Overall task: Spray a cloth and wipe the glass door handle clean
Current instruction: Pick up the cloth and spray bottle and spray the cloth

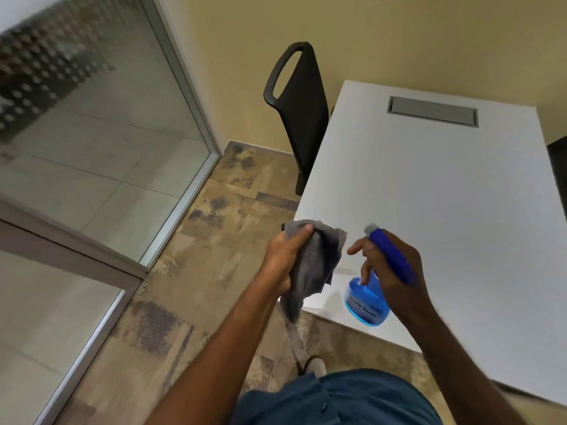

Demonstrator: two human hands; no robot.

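Cloth (310, 265) in left hand (283, 256), blue-liquid spray bottle (366, 302) in right hand (389, 265)

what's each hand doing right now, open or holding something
Left hand: closed, gripping the grey cloth.
Right hand: closed round the blue spray bottle, nozzle aimed toward the cloth.

Yellow walls (399, 35) meeting in a corner. Mottled brown tile floor (190, 271) running btwn glass partition (92, 118) w/ aluminium frame, left, & white table (445, 194), right. Black chair (300, 111) standing tucked at table's far side.
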